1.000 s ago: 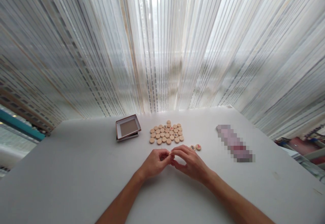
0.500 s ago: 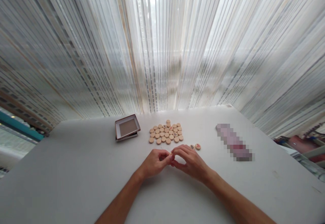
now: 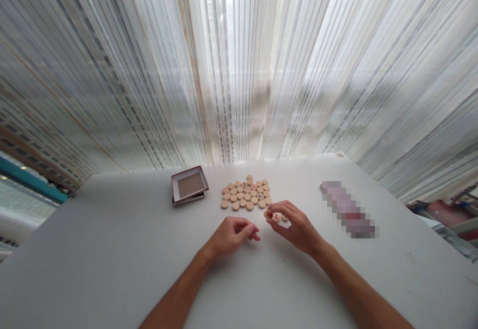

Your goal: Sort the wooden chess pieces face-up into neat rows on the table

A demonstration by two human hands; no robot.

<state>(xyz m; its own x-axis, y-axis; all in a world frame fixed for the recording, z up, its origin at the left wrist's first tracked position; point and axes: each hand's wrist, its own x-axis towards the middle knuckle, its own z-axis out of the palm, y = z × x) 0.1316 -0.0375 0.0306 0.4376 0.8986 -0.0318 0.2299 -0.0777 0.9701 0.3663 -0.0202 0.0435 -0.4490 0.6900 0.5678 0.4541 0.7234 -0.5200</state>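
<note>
My right hand (image 3: 297, 225) pinches a round wooden Chinese chess piece (image 3: 268, 214) between thumb and fingertips, its red-marked face showing. Just beside those fingers lies another chess piece with a red character (image 3: 276, 216), and a further piece (image 3: 284, 218) is partly covered by the hand. My left hand (image 3: 232, 235) rests near the table surface, fingers curled and thumb folded against them, with nothing visible in it. Beyond both hands sits a cluster of chess pieces (image 3: 242, 196), mostly blank side up; a few show black or red characters.
A shallow open box (image 3: 189, 185) stands at the back left of the white table (image 3: 112, 249). To the right lies a blurred-out pinkish object (image 3: 347, 209). Striped sheer curtains (image 3: 239, 95) hang along the table's far edge.
My hands were together, fingertips meeting around something small. Now my right hand has moved right and forward with a chess piece, while my left hand stays nearly where it was.
</note>
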